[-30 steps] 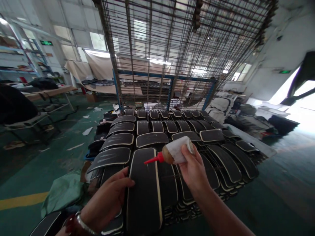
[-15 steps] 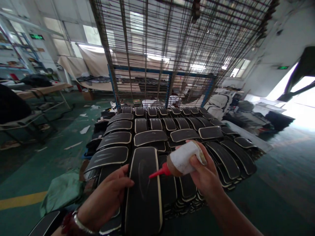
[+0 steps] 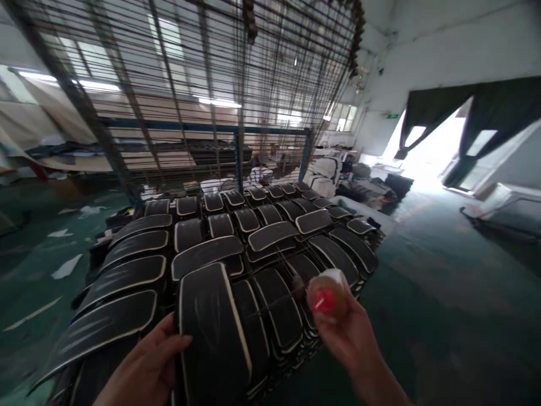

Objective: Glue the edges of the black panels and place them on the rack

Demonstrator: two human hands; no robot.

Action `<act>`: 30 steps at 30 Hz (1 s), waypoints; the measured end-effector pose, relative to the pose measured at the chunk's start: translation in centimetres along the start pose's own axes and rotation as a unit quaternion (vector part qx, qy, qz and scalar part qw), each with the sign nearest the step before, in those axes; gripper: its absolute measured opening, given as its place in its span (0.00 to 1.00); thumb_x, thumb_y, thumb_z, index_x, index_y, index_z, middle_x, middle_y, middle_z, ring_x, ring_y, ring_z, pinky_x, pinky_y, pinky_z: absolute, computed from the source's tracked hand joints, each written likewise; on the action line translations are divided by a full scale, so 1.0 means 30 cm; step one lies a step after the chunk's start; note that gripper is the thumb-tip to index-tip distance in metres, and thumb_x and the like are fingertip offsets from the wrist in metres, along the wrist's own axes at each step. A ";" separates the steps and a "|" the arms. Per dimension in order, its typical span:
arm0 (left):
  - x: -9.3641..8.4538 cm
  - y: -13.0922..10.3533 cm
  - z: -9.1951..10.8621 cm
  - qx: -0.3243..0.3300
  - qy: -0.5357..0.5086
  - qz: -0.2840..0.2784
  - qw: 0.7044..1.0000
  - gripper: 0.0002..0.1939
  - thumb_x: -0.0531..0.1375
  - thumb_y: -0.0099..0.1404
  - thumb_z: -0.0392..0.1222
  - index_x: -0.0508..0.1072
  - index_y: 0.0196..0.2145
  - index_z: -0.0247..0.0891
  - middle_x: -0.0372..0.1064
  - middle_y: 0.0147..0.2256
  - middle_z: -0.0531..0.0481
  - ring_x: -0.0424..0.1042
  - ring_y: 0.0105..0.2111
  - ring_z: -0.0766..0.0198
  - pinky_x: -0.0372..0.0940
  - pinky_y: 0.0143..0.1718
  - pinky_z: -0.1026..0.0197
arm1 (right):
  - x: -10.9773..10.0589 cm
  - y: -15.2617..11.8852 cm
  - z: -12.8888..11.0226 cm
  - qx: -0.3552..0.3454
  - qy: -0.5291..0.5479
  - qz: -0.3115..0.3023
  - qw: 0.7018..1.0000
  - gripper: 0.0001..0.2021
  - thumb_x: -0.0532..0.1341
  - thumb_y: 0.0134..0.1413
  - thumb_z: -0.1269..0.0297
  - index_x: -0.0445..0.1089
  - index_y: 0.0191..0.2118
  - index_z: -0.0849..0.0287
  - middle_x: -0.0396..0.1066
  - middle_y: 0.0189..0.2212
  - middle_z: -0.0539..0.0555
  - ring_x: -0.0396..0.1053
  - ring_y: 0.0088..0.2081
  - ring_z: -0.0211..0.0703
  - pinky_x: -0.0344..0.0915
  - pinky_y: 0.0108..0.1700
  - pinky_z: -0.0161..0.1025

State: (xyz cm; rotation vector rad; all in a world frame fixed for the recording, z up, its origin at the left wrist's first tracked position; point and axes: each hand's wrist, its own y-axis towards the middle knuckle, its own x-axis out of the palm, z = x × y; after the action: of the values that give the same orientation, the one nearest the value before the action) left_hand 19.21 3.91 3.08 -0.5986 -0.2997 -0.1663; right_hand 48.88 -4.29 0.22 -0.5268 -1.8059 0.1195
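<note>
A long black panel point(image 3: 211, 327) with a pale edge is gripped along its left side by my left hand point(image 3: 147, 361), thumb on its face. Faint glossy streaks show on that face. My right hand point(image 3: 346, 332) is wrapped round a squeeze bottle point(image 3: 336, 282) with a white wrap and a red nozzle, which now points toward me. The bottle is held off to the right, apart from the panel. Below and beyond both hands lie rows of stacked black panels point(image 3: 207, 251) with the same pale edging; some on the left point(image 3: 131, 276) carry shiny smears.
A wire-mesh rack point(image 3: 203, 73) on a blue frame point(image 3: 270, 130) tilts up behind the panels. Paper scraps point(image 3: 66, 266) lie on the green floor at left. White bundles point(image 3: 323, 175) are piled behind at right, and dark curtains point(image 3: 469, 113) hang at a bright doorway.
My view has swung to the right. The bottle has moved away from the panel's face, its nozzle turning from the panel toward me. My left hand still holds the panel.
</note>
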 end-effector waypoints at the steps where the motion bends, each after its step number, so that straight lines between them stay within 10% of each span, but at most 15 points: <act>1: 0.018 0.024 -0.020 0.003 0.003 -0.004 1.000 0.24 0.68 0.52 0.25 0.73 0.44 0.45 0.82 0.34 0.55 0.81 0.35 0.57 0.75 0.36 0.61 | -0.029 -0.002 -0.070 -0.045 0.042 0.031 0.998 0.09 0.64 0.61 0.64 0.70 0.44 0.62 0.73 0.42 0.61 0.73 0.41 0.50 0.61 0.18 0.28; 8: 0.371 0.146 -0.154 -0.014 0.026 -0.099 0.995 0.14 0.63 0.58 0.30 0.74 0.41 0.44 0.82 0.39 0.50 0.78 0.47 0.52 0.73 0.43 0.56 | -0.323 -0.087 -0.486 -0.251 0.131 0.155 0.947 0.12 0.52 0.68 0.68 0.69 0.51 0.61 0.69 0.46 0.61 0.72 0.42 0.53 0.65 0.18 0.31; 16: 0.807 0.357 -0.295 0.004 0.020 -0.109 0.994 0.17 0.58 0.56 0.24 0.71 0.40 0.41 0.79 0.35 0.46 0.77 0.46 0.50 0.72 0.44 0.52 | -0.549 -0.144 -0.650 -0.256 0.141 0.238 0.926 0.14 0.49 0.68 0.71 0.68 0.52 0.62 0.68 0.47 0.63 0.72 0.42 0.53 0.68 0.19 0.33; 30: 0.920 0.468 -0.373 -0.005 0.079 -0.041 0.996 0.01 0.61 0.65 0.34 0.71 0.34 0.36 0.74 0.41 0.48 0.74 0.40 0.60 0.71 0.42 0.52 | -0.692 -0.109 -0.789 -0.209 0.144 0.266 0.930 0.15 0.49 0.67 0.71 0.67 0.53 0.60 0.68 0.46 0.64 0.73 0.39 0.50 0.70 0.21 0.34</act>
State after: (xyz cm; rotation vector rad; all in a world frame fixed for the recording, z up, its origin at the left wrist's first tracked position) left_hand 51.19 7.05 -4.16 -0.5797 -0.1701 -0.2926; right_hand 74.35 -20.14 -9.90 -1.2686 -1.3629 0.0212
